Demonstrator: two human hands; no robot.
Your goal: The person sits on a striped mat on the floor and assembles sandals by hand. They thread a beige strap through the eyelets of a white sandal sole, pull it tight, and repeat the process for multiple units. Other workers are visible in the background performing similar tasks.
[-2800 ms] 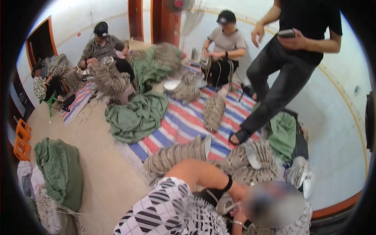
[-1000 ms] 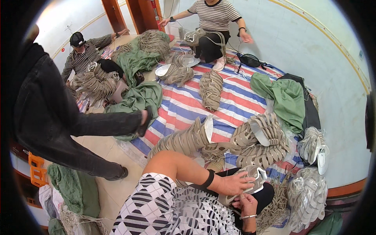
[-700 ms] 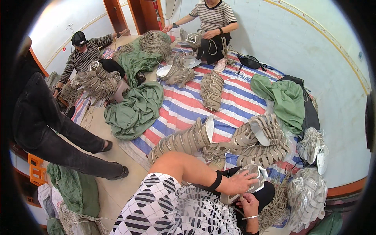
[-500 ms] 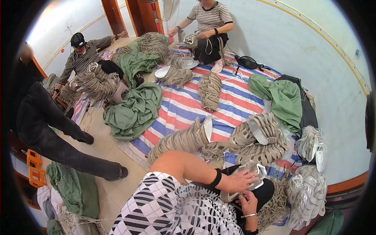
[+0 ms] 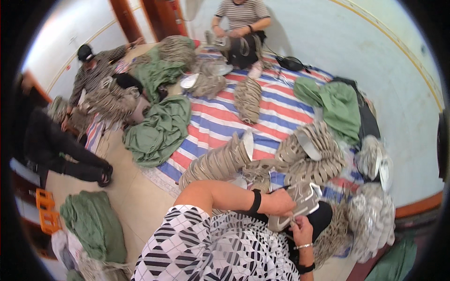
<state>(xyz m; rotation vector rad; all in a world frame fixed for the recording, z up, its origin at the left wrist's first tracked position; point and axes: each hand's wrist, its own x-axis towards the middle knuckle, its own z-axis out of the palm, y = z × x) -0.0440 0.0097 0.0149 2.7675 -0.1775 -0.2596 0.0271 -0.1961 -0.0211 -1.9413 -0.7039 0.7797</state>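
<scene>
A taupe shoe upper point(image 5: 304, 194) with white edging lies across my lap over dark cloth. My left hand point(image 5: 280, 202) is closed on its near left part, fingers curled inward. Just below, my right hand point(image 5: 303, 230), with a bracelet at the wrist, pinches at the near edge of the upper; what lies between its fingertips is too small to make out. Beyond my lap, a long nested stack of taupe uppers point(image 5: 215, 161) lies on its side. Another curved stack point(image 5: 323, 164) rests to its right.
A striped sheet point(image 5: 211, 124) covers the floor. A bundle of pale uppers point(image 5: 372, 222) and loose cords point(image 5: 330, 239) are at my right. Green cloths point(image 5: 159, 133) and a green sack point(image 5: 93, 225) lie to the left. Two people sit at the back; another stands at left point(image 5: 61, 145).
My left hand has gone from lying spread over the upper to curled at its left part. The upper shows more of its face. The standing person has moved back and left.
</scene>
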